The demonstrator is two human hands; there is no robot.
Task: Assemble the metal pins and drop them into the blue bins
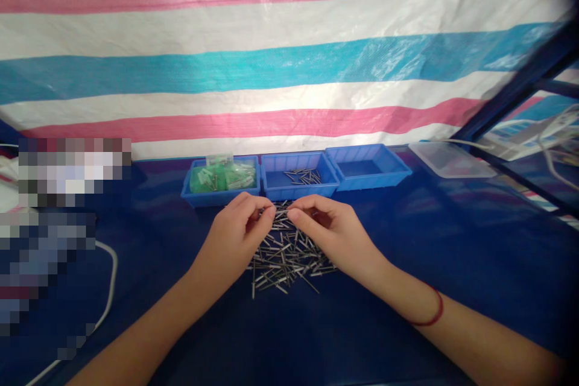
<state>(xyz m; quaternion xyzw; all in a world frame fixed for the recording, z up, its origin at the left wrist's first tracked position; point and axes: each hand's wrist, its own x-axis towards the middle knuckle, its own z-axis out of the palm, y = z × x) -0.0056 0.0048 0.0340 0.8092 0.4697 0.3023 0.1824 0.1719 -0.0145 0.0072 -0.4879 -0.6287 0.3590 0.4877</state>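
Note:
Over the pile of blind rivets (pixel 289 259) on the blue table, my left hand (pixel 239 223) has thumb and forefinger pinched together. My right hand (pixel 337 232) makes a similar pinch close beside it, with a small gap between the two sets of fingertips. Whatever either pinch holds is too small to tell from the rivets behind. Just beyond my hands, the middle blue bin (pixel 278 184) contains a small heap of rivets (pixel 306 177) towards its right side.
Left of it, another blue bin (pixel 194 198) holds green-and-clear plastic packets (pixel 221 175). A third blue bin (pixel 384 180) stands on the right, near a translucent plastic lid (pixel 452 160). A white cable (pixel 113 271) curves along the left. Striped sheeting (pixel 271 72) hangs behind.

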